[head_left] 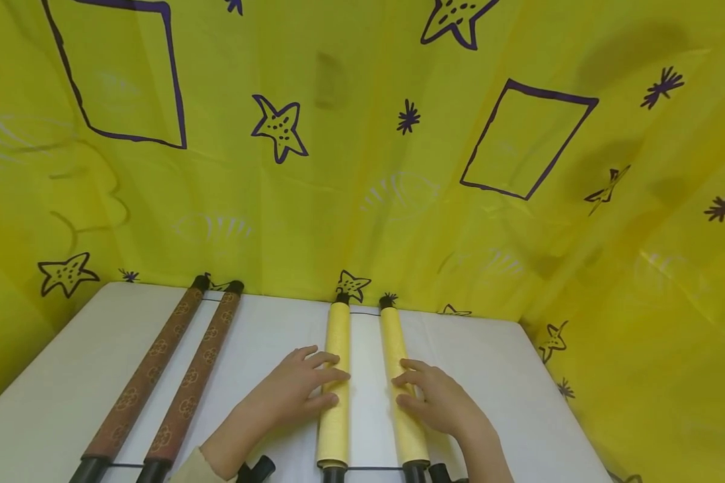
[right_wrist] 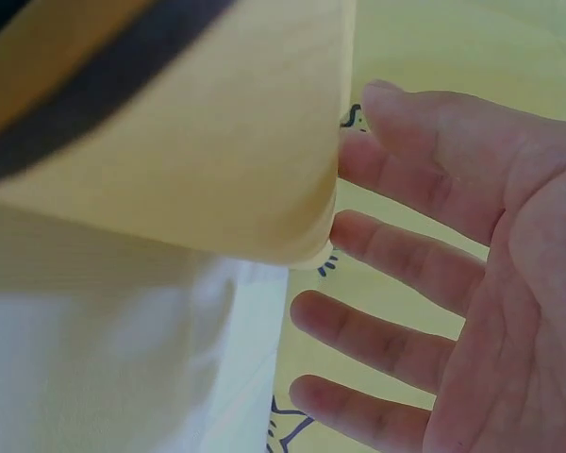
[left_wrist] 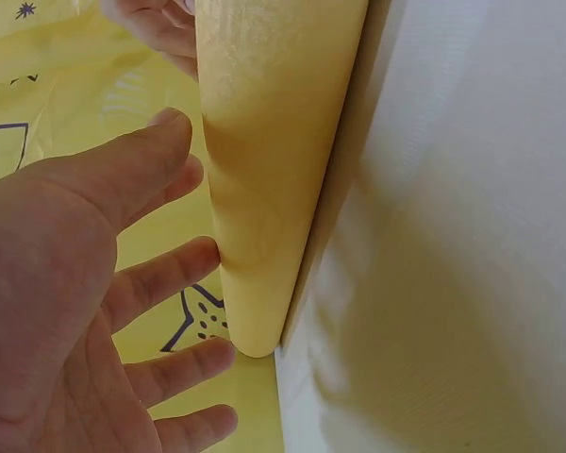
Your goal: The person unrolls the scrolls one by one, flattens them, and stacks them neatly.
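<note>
Two yellow rolls [head_left: 339, 335] with black ends lie side by side on a white table, pointing away from me and joined by thin dark lines near both ends. My left hand [head_left: 305, 381] lies at the left roll, fingers apart and fairly straight, fingertips on its top. At the other yellow roll [head_left: 394, 335], my right hand [head_left: 438, 399] touches the top with spread fingers. In the left wrist view, the left hand's palm stays off the roll [left_wrist: 264, 170]. The right wrist view shows the right hand's loosely extended fingers along the edge of its roll [right_wrist: 217, 189].
On the left lies a pair of brown patterned rolls [head_left: 151, 362] with black ends. The white table [head_left: 477, 349] meets a yellow curtain [head_left: 338, 215] with drawn stars and frames at its far edge. Black tubular pieces [head_left: 258, 469] stand at the near edge.
</note>
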{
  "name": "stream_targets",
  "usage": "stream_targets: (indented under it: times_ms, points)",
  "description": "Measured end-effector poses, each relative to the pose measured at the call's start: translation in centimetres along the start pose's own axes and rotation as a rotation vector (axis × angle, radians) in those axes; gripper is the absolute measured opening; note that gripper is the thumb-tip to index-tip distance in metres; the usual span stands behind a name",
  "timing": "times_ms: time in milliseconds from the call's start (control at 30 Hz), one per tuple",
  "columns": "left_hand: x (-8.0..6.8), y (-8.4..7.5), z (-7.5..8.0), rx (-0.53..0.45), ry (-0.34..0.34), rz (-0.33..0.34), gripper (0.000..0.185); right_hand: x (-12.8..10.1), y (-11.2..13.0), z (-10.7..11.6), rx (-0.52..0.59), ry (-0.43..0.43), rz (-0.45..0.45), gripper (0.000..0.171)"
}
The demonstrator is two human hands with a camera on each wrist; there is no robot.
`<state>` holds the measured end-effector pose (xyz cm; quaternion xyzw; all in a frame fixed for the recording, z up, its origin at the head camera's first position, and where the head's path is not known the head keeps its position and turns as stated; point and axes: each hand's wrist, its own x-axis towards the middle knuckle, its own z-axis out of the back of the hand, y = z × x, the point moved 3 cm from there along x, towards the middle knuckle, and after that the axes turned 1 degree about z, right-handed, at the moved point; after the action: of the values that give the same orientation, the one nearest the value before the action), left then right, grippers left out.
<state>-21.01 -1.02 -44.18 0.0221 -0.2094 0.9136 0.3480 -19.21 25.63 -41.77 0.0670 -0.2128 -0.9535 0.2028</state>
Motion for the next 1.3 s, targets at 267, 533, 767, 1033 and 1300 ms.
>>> stream_targets:
  times_ms: [267,533,767,1033,1300]
  points:
    - [-0.2,-0.1,0.4,0.002,-0.006,0.001,0.036,-0.2,-0.3,0.1,-0.002,0.006,-0.029,0.029]
    - [-0.2,0.0,0.3,-0.003,0.008,0.029,0.038,-0.6,-0.2,0.5,-0.004,0.012,-0.085,0.03]
    - [-0.2,0.3,0.2,-0.02,0.017,0.055,0.04,-1.1,-0.4,0.7,0.027,0.008,-0.111,0.033]
    - [-0.5,0.3,0.4,-0.033,0.013,0.063,0.04,-1.2,-0.6,0.9,0.045,0.014,-0.15,0.033]
    - [-0.5,0.4,0.5,-0.037,0.018,0.083,0.04,-1.0,-0.9,1.0,0.045,-0.012,-0.138,0.03]
